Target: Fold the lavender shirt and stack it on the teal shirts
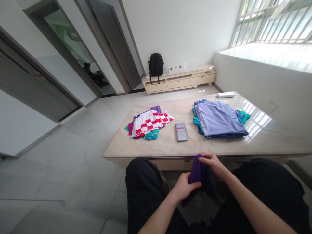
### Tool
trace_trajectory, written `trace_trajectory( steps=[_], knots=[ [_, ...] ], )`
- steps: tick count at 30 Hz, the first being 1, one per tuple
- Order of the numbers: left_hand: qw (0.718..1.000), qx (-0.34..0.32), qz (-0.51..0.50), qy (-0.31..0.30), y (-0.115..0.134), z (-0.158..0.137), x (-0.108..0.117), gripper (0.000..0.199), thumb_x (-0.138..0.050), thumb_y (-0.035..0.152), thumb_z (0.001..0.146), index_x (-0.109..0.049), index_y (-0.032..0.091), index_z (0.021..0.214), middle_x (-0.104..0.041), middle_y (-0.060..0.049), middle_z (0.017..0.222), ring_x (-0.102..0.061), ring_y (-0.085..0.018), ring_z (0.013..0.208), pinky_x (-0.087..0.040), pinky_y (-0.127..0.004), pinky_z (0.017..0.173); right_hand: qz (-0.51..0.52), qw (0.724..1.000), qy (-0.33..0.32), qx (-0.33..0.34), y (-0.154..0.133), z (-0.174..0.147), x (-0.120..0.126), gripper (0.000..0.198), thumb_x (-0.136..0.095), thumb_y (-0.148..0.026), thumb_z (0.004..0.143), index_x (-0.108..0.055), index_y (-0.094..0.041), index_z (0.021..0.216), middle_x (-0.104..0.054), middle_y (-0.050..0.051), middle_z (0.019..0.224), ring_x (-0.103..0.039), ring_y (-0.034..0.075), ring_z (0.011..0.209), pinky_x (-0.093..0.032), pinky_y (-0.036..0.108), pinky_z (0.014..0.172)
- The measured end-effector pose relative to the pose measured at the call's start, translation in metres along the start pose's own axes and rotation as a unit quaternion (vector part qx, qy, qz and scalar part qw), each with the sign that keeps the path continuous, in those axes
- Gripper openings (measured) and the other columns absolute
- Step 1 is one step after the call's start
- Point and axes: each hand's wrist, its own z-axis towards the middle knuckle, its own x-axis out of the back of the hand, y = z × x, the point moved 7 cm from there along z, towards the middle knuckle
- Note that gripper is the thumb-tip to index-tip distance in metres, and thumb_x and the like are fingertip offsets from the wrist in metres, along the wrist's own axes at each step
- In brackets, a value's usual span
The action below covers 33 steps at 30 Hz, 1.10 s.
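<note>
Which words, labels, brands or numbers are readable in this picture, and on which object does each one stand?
No text can be read in this view.
flat card on the table: its face is blurred, unreadable.
white box on the low cabinet: any marks are too small to read.
lavender garment: pale marks along its edge, too small to read.
purple cloth held by left hand and right hand: no print visible.

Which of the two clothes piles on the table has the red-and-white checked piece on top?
The smaller, loose pile on the left of the table. The neater pile on the right is topped by plain lavender-blue cloth instead.
</note>
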Motion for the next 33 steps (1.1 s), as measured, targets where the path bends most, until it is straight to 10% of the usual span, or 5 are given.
trace_trajectory(
  steps=[5, 14, 27, 33],
  knots=[
    [0.990, 0.043, 0.133, -0.037, -0.012, -0.007, -0.003, 0.017, -0.088, 0.030, 0.065, -0.076, 0.018, 0.067, -0.065, 0.000, 0.057, -0.061, -0.023, 0.060, -0.048, -0.034, 0.068, 0.103, 0.985, 0.132, 0.030, -0.009, 0.000, 0.037, 0.037, -0.086, -0.051, 0.072, -0.076, -0.019, 0.088, -0.078, 0.006, 0.081, -0.072, 0.022, 0.068, -0.060, 0.034, 0.066],
    [0.980, 0.011, 0.199, 0.020, 0.008, -0.003, 0.032, 0.016, -0.080, 0.037, 0.075, -0.077, 0.021, 0.075, -0.075, -0.004, 0.072, -0.069, -0.026, 0.071, -0.046, -0.029, 0.064, 0.179, 0.936, 0.284, 0.110, -0.022, 0.002, 0.091, 0.031, -0.087, -0.041, 0.070, -0.070, -0.026, 0.091, -0.075, -0.004, 0.083, -0.070, 0.015, 0.070, -0.060, 0.025, 0.068],
    [0.981, -0.059, 0.119, 0.144, 0.049, -0.009, 0.090, 0.027, -0.074, 0.045, 0.083, -0.079, 0.018, 0.085, -0.074, -0.004, 0.079, -0.066, -0.022, 0.079, -0.049, -0.027, 0.073, 0.008, 0.945, 0.303, 0.121, -0.030, 0.001, 0.094, 0.041, -0.081, -0.054, 0.071, -0.068, -0.024, 0.096, -0.072, -0.001, 0.080, -0.062, 0.017, 0.068, -0.050, 0.027, 0.062],
    [0.991, -0.052, 0.002, 0.120, 0.080, -0.048, 0.115, 0.040, -0.072, 0.056, 0.086, -0.073, 0.017, 0.082, -0.067, -0.002, 0.072, -0.059, -0.014, 0.064, -0.046, -0.022, 0.062, -0.163, 0.963, 0.189, 0.099, -0.065, -0.011, 0.081, 0.040, -0.086, -0.054, 0.068, -0.076, -0.021, 0.089, -0.074, 0.005, 0.082, -0.063, 0.022, 0.076, -0.049, 0.030, 0.068]
  ],
)
